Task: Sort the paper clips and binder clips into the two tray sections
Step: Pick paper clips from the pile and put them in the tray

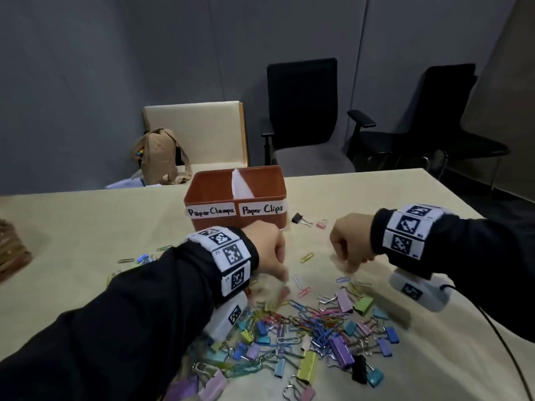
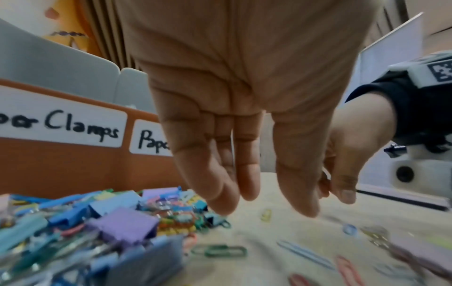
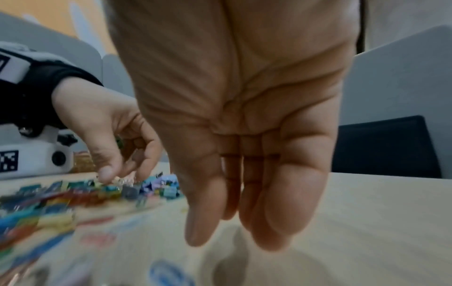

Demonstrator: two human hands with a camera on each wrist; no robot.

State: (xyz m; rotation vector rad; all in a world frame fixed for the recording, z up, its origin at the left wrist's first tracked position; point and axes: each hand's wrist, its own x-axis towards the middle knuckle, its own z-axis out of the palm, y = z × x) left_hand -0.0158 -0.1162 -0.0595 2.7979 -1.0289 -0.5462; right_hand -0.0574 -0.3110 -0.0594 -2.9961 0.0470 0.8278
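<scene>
An orange-brown tray (image 1: pixel 240 225) stands at the middle of the table, split by a white divider (image 1: pixel 241 186). Its left section is labelled "Paper Clamps", its right "Paper Clips". In front lies a mixed pile of coloured binder clips and paper clips (image 1: pixel 312 322). My left hand (image 1: pixel 282 277) hangs fingers-down over the pile's far left edge, near a pink paper clip (image 1: pixel 304 292). The left wrist view shows its fingers (image 2: pixel 220 183) straight and holding nothing. My right hand (image 1: pixel 347 266) hovers over the pile's far right edge, fingers (image 3: pixel 281 203) relaxed and bare. Both hands are blurred.
A black binder clip (image 1: pixel 298 219) and a small pink one (image 1: pixel 322 224) lie right of the tray, and a yellow paper clip (image 1: pixel 307 257) lies between my hands. A woven basket (image 1: pixel 11 253) sits at the left edge. Chairs and a tan bag (image 1: pixel 162 157) stand behind the table.
</scene>
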